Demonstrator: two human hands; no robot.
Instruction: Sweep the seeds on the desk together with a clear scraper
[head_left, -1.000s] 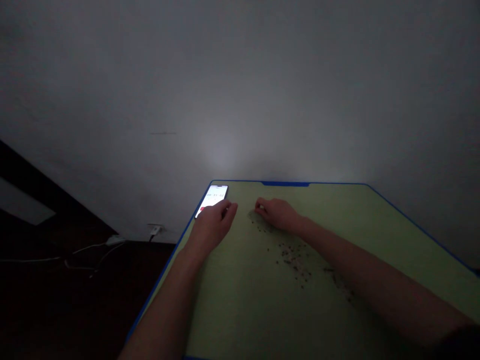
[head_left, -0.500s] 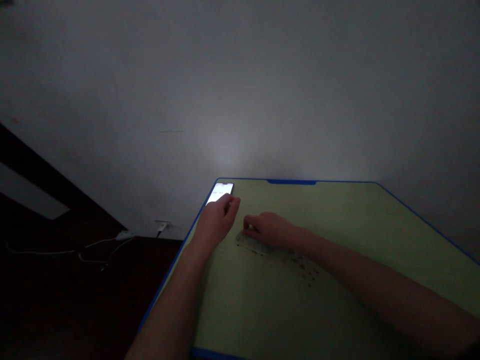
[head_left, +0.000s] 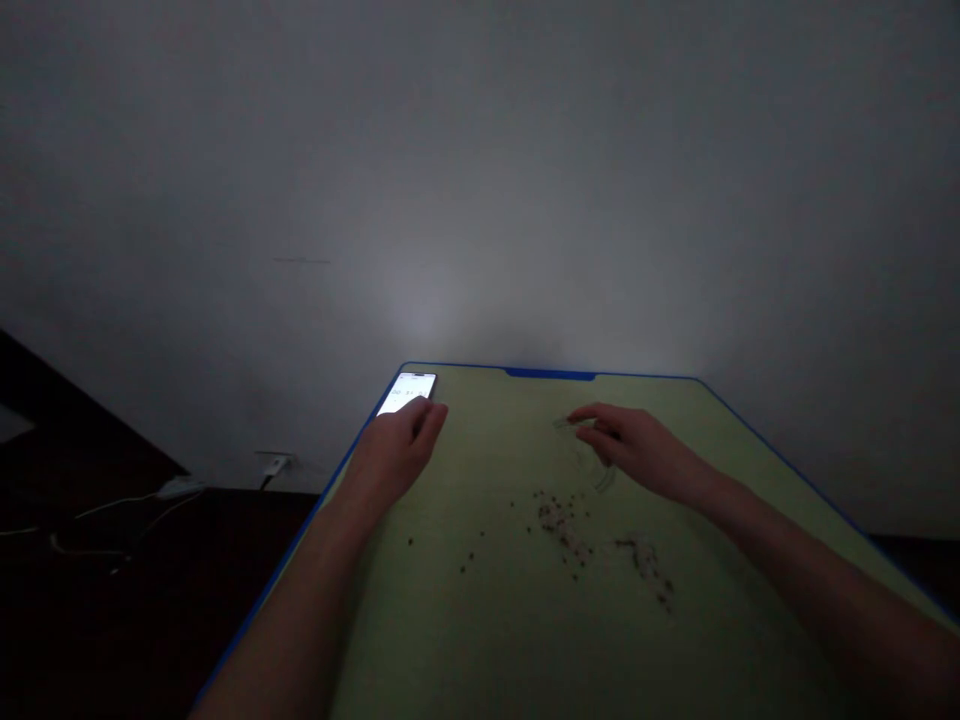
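Note:
My left hand (head_left: 396, 448) is curled closed over the left side of the table, overlapping the lower part of a lit phone (head_left: 409, 388). Whatever its fingers may hold is hidden. Over the table's far middle, my right hand (head_left: 637, 448) grips a clear see-through container (head_left: 604, 482), its faint edges showing by the fingertips and below the palm. The container looks tilted, though its outline is hard to make out. Small dark bits (head_left: 562, 530) lie scattered in front of it, with another cluster (head_left: 649, 565) to the right and several loose ones toward the left.
The pale green table (head_left: 480, 640) has a blue rim and stands close to a grey wall (head_left: 495, 200). Left of it, a wall socket (head_left: 277, 463) and white cables (head_left: 161, 495) show near the dark floor. The room is dim.
My right hand has moved right with the clear container, off the tabletop spot where it lay. Many more dark bits now show on the table. My left hand stays by the phone; the view has shifted.

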